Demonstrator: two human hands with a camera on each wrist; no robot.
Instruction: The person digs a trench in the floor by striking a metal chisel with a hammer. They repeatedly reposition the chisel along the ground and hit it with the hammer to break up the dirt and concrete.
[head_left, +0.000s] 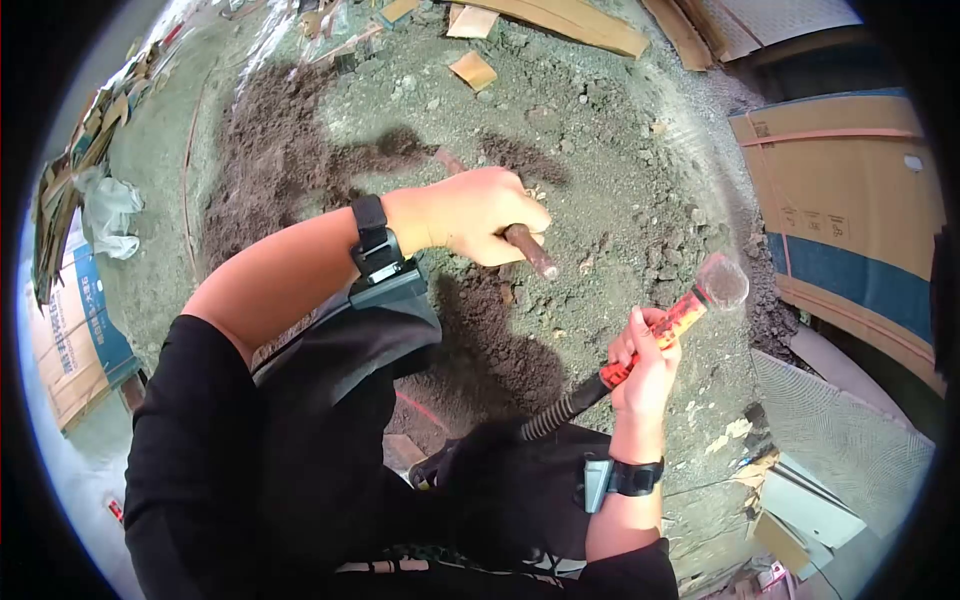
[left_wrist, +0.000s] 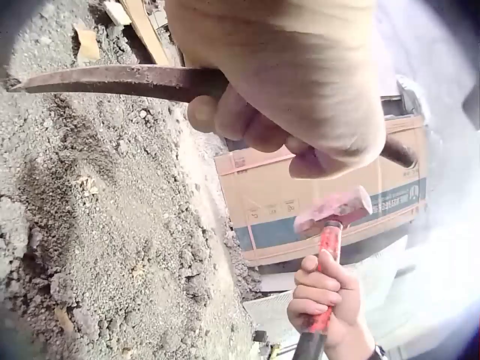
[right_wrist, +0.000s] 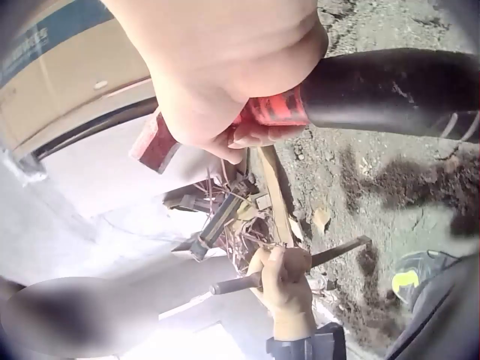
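Observation:
My left hand (head_left: pixel 480 215) grips a brown metal chisel bar (head_left: pixel 530 250) over the dug soil. In the left wrist view the bar (left_wrist: pixel 127 81) runs out of the fist (left_wrist: pixel 300 97) to a pointed, slightly curved end. My right hand (head_left: pixel 645 365) is wrapped round the red-and-black handle of a hammer (head_left: pixel 722 282), its head raised to the right of the bar's blunt end, not touching it. The right wrist view shows the red hammer head (right_wrist: pixel 154 142) partly behind the right hand (right_wrist: pixel 232 75), and the left hand (right_wrist: pixel 283 277) round the bar (right_wrist: pixel 341 253).
Loose dark soil (head_left: pixel 500 350) and rubble lie below the hands. A large strapped cardboard box (head_left: pixel 840 200) stands at the right, another box (head_left: pixel 85 330) at the far left. Wood pieces (head_left: pixel 560 22) lie at the top. A shoe (head_left: pixel 428 468) rests by the soil.

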